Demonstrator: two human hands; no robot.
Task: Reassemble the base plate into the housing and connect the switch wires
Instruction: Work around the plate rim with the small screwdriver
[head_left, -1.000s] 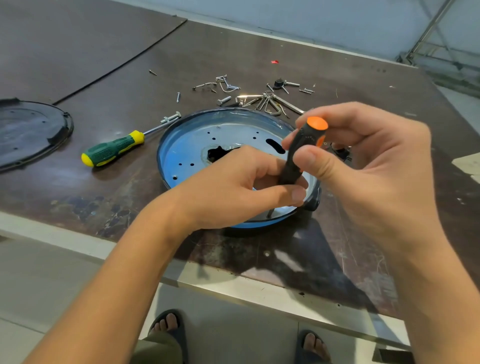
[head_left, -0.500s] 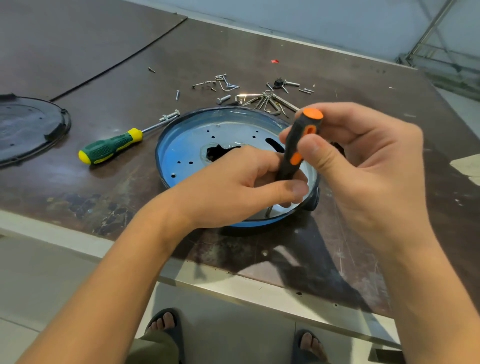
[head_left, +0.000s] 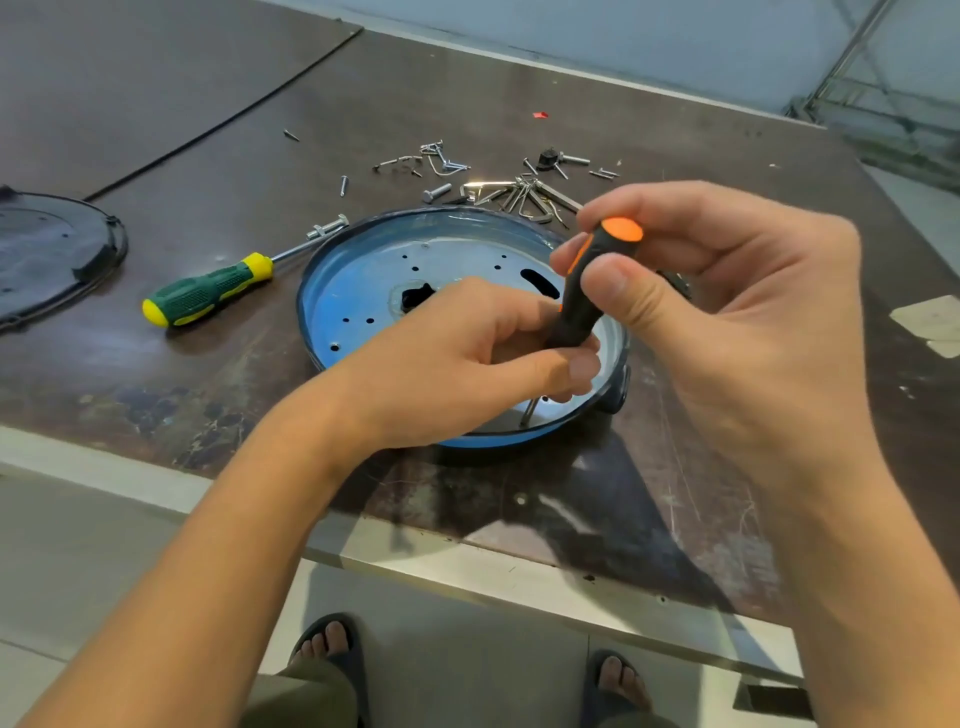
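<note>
A round blue housing (head_left: 358, 270) lies on the dark table with a pale perforated base plate (head_left: 363, 299) seated inside it. My right hand (head_left: 727, 312) grips the black-and-orange screwdriver (head_left: 592, 280) near its top, the tool standing tilted with its metal tip (head_left: 527, 415) down at the plate's near rim. My left hand (head_left: 467, 358) pinches the lower part of the screwdriver's handle between thumb and fingers. The screw under the tip is hidden. No switch wires can be made out.
A green-and-yellow screwdriver (head_left: 208, 291) lies left of the housing. Several loose screws, bolts and clips (head_left: 498, 182) are scattered behind it. A dark round cover (head_left: 47, 254) sits at the far left. The table's front edge (head_left: 467, 566) runs close below my hands.
The orange-capped screwdriver handle has turned slightly in my right fingers, showing a different orange face. Both hands stay over the housing's near right rim.
</note>
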